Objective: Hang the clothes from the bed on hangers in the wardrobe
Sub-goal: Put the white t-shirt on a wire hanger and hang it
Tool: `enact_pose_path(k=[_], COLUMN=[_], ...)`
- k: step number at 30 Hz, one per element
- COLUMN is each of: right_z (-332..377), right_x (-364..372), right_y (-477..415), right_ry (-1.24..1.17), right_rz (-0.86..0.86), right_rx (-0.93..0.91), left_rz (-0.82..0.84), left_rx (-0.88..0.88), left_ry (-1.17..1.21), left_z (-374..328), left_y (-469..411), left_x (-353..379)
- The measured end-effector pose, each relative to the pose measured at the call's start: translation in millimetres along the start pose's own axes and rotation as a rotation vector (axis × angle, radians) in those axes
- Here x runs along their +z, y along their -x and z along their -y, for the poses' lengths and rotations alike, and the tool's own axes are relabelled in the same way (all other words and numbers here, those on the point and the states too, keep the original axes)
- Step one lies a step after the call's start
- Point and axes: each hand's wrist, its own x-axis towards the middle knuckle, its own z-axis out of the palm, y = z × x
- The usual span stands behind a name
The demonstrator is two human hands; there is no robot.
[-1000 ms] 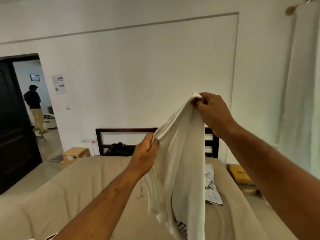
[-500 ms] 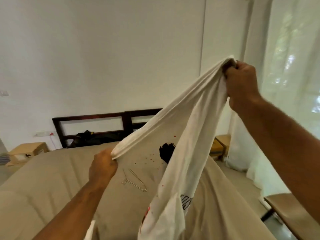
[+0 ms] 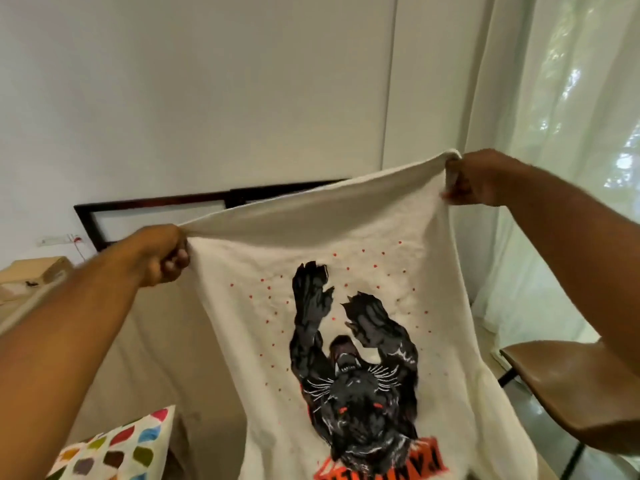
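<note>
T-shirt (image 3: pixel 346 230) now wide and flat

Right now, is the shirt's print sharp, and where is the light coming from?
Head view: daylight enters through the sheer curtain on the right, washed out there; the white T-shirt print is sharp, though upside down and cut off below; the left hand looks slightly motion-smeared; the wall groove leans, likely wide-lens distortion.
</note>
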Motion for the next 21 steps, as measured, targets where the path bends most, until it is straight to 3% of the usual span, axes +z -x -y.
enact_pose_path(k=[2,4,8,12,16,21], right_z=[-10.4,-14.5,3.8,16.1,-20.7,-136.1], right_x=[8.5,21.4,33.6,15.1,7.9,12.4], right_y=[-15.0,-28.2,-43.1,-39.7,-11.1,16.4], right_ry=[-0.161,-0.296,-0.702,-1.131,-1.25,-1.175], right_rz=[0.083,0.054,-0.011,0.096,0.254,0.317], right_rx=[0.106,0.094,-0.145,-0.331,-0.353,-0.089], left_rz=[0.049,0.049,-0.009,0.187,0.108,0.028], left_rx=[-0.02,0.096,0.418,0.608,0.557,0.374], left_ry=[0.183,0.345,0.68,1.082,0.982,1.096], left_z=[-7.5,-19.4,-69.8,-95.9,-51.8,71.5], left_y=[-8.2,-19.7,-18.9,14.0,34.1,50.4], left_x=[19.3,43.7,63.5,47.4,29.0,36.3])
